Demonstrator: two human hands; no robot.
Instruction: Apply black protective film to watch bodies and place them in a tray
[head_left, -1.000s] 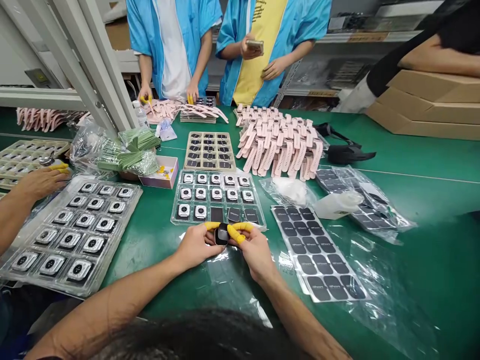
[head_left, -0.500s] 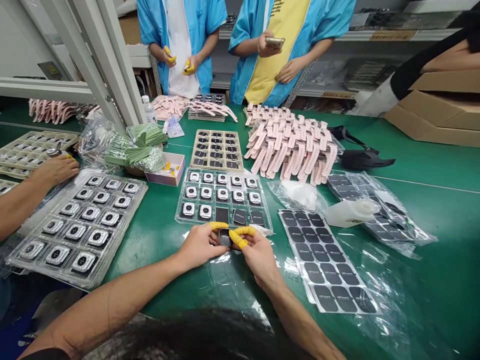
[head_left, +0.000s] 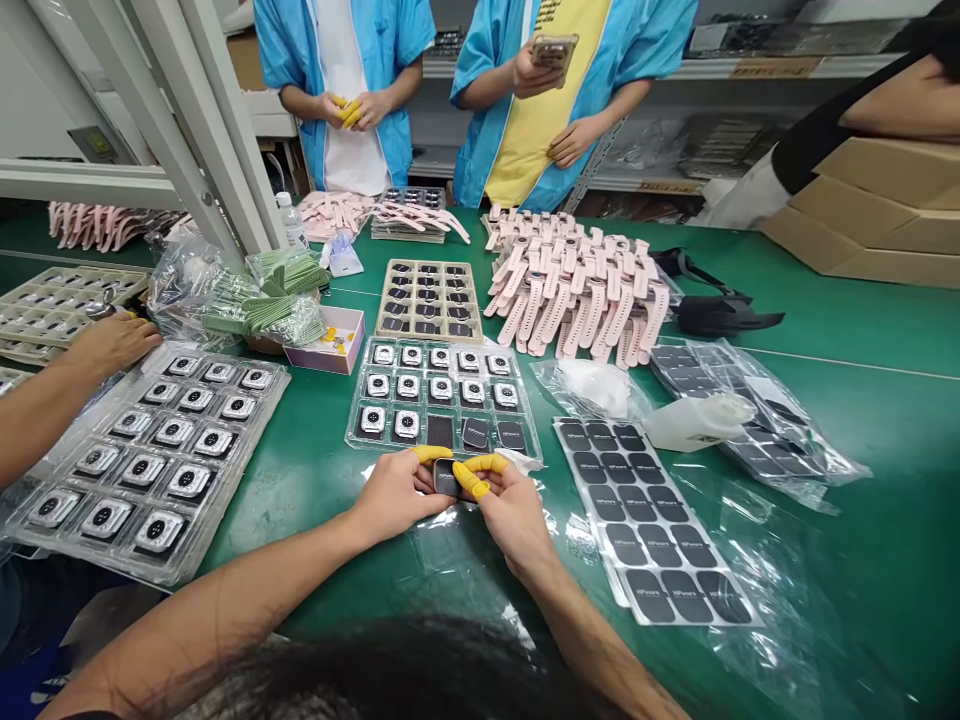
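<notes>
Black-faced watch body [head_left: 445, 478] sits between your two hands, just on your side of the clear tray [head_left: 355, 405] on the green tabletop [head_left: 862, 450]. Your left hand [head_left: 395, 492] has its grip closed on the left edge; your right hand [head_left: 516, 508] has its grip drawn in too, yellow-covered fingertips pinching the right edge. Over to your right lies a sheet of black squares [head_left: 652, 518], with a white bottle [head_left: 699, 421] near its far end.

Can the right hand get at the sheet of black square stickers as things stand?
Probably yes: the sticker sheet looks uncovered beside the right hand, though it is holding a square watch.
</notes>
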